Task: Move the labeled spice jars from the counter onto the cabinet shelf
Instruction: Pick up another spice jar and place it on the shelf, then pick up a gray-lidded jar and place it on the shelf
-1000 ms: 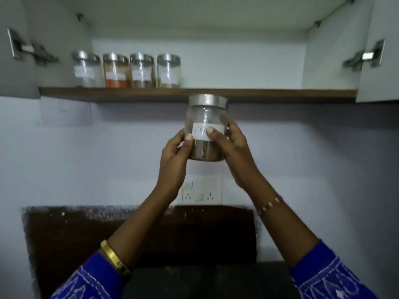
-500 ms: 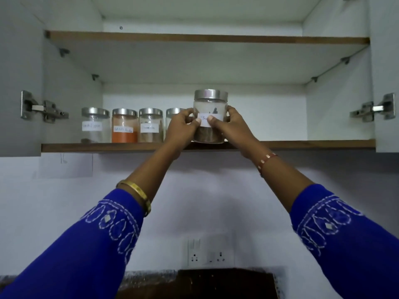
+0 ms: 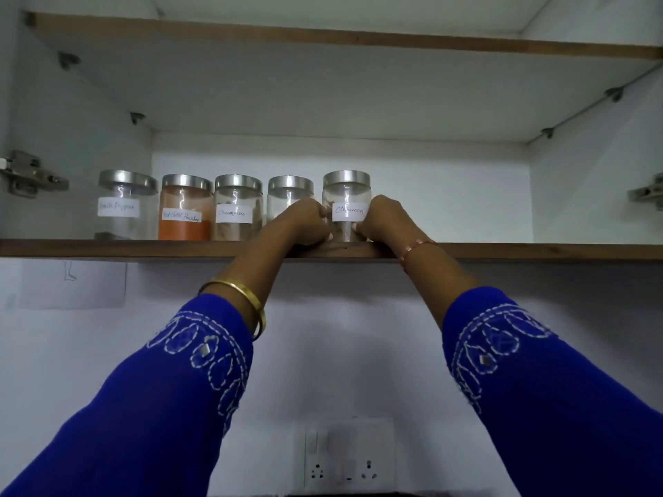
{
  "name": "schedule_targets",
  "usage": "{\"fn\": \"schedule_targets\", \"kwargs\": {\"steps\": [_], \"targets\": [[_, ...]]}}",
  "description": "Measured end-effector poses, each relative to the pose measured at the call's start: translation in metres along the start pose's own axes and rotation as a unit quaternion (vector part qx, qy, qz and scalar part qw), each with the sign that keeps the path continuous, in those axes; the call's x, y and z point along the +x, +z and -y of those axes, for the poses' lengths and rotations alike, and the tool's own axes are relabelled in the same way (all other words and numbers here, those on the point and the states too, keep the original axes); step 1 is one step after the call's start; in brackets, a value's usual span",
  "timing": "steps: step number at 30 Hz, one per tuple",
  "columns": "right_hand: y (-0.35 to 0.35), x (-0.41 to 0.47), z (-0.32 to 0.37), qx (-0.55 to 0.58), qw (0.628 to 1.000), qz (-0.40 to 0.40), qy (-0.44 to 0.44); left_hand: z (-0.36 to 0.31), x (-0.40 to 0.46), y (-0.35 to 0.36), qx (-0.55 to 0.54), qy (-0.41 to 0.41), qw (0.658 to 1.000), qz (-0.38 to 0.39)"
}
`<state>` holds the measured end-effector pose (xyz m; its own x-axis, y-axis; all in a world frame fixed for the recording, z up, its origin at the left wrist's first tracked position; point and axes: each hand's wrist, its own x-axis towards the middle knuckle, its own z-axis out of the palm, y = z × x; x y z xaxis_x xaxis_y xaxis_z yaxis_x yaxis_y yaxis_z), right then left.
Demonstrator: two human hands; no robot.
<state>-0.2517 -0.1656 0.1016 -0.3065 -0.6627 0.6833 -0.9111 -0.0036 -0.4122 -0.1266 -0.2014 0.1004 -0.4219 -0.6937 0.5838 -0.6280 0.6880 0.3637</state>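
Observation:
A clear glass spice jar (image 3: 346,195) with a steel lid and a white handwritten label stands on the brown-edged cabinet shelf (image 3: 143,248), at the right end of a row. My left hand (image 3: 305,222) wraps its left side and my right hand (image 3: 387,220) its right side. Left of it stand a jar (image 3: 287,197) half hidden by my left hand, a labeled jar of brown spice (image 3: 236,209), a jar of orange powder (image 3: 185,209) and a nearly empty labeled jar (image 3: 123,206).
An upper shelf (image 3: 358,41) spans the cabinet above the jars. Door hinges (image 3: 28,174) stick out at the left side and at the right side (image 3: 645,191). The shelf right of the held jar is bare. A wall socket plate (image 3: 344,457) sits low on the wall.
Both hands lifted the jar from below the shelf up to it and pushed it back. It now stands in line with the other jars. My view tilted upward.

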Motion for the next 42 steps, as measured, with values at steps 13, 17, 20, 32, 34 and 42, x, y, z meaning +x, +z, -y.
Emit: {"fn": "schedule_targets", "kwargs": {"steps": [13, 17, 20, 32, 34, 42], "targets": [[0.0, 0.002, 0.001, -0.006, 1.0, 0.024, -0.004, -0.003, 0.01, 0.01, 0.01, -0.029, 0.999, -0.028], [-0.001, -0.02, 0.0, 0.026, 0.996, -0.056, -0.061, -0.006, -0.015, 0.022, 0.022, -0.009, 0.98, -0.196], [-0.004, -0.044, 0.0, 0.016, 0.993, -0.049, -0.109, -0.006, -0.045, 0.039, 0.076, 0.036, 0.955, -0.285], [0.007, -0.243, -0.079, 0.086, 0.994, -0.025, -0.065, -0.021, -0.216, 0.126, -0.281, 0.016, 0.943, -0.18], [0.013, -0.286, -0.101, 0.104, 0.994, -0.014, -0.027, -0.024, -0.252, 0.151, -0.31, 0.0, 0.942, -0.13], [0.042, -0.429, -0.172, 0.177, 0.963, 0.027, 0.2, -0.017, -0.349, 0.24, -0.35, -0.084, 0.933, 0.022]]}}
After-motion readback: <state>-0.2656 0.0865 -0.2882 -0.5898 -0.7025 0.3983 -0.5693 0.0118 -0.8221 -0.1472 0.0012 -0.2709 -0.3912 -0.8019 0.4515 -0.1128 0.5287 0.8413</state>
